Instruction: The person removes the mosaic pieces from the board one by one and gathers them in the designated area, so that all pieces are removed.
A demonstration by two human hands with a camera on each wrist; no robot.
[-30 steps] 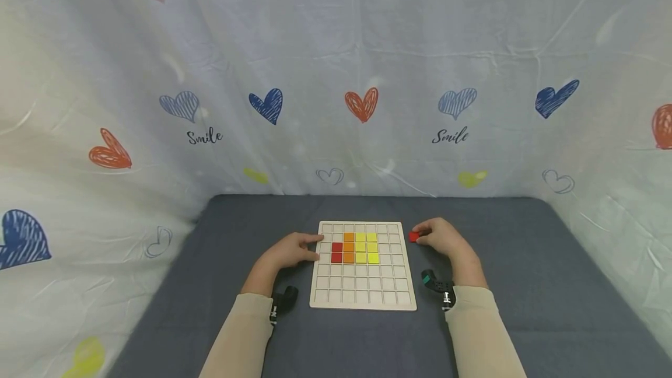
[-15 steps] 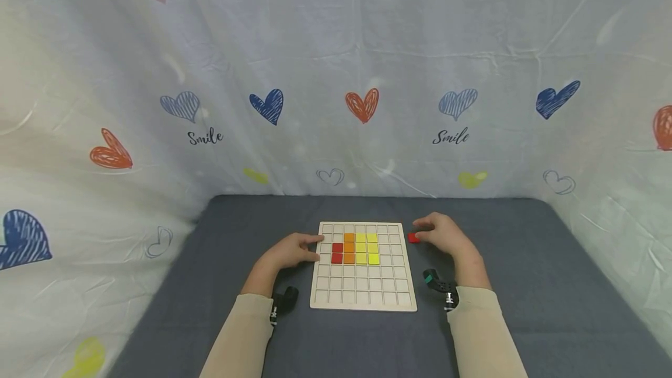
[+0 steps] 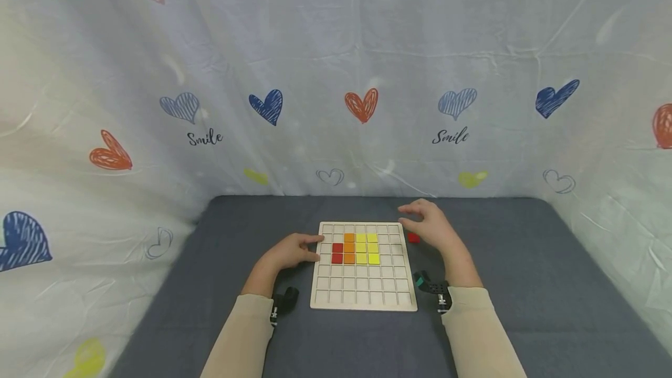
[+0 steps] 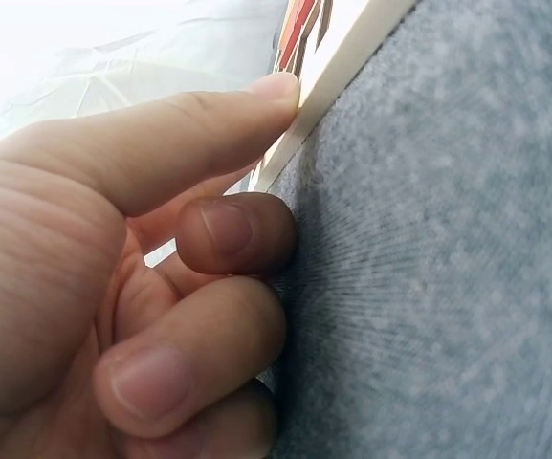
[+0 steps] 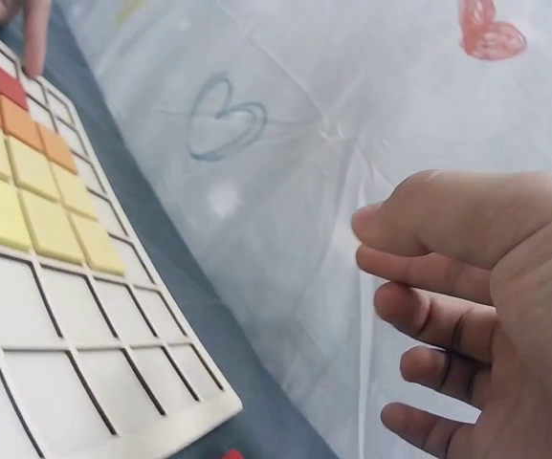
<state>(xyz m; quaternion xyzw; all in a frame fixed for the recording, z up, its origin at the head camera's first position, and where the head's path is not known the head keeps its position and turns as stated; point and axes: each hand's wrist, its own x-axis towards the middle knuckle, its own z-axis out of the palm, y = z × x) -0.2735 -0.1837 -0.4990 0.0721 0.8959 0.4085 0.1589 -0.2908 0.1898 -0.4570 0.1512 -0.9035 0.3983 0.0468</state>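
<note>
A pale wooden grid board (image 3: 362, 296) lies on the table, with two red tiles (image 3: 338, 253), three orange tiles (image 3: 349, 248) and several yellow tiles (image 3: 367, 248) set in its cells. My left hand (image 3: 286, 251) rests at the board's left edge. Its index finger and thumb touch the rim; the left wrist view shows the other fingers bent beside the edge. Over the far right corner my right hand (image 3: 431, 225) is raised, fingers loosely bent, nothing visible between them. Just below it, a loose red tile (image 3: 413, 238) lies on the cloth right of the board.
A dark grey cloth (image 3: 525, 284) covers the table. White curtains (image 3: 315, 150) printed with hearts hang behind it and at both sides. Each wrist carries a black camera, such as the one on the right wrist (image 3: 433, 286).
My right hand has let go of the loose red tile, risen and shifted left and away towards the board's far corner. The tile stays on the cloth. The left hand has not moved.
</note>
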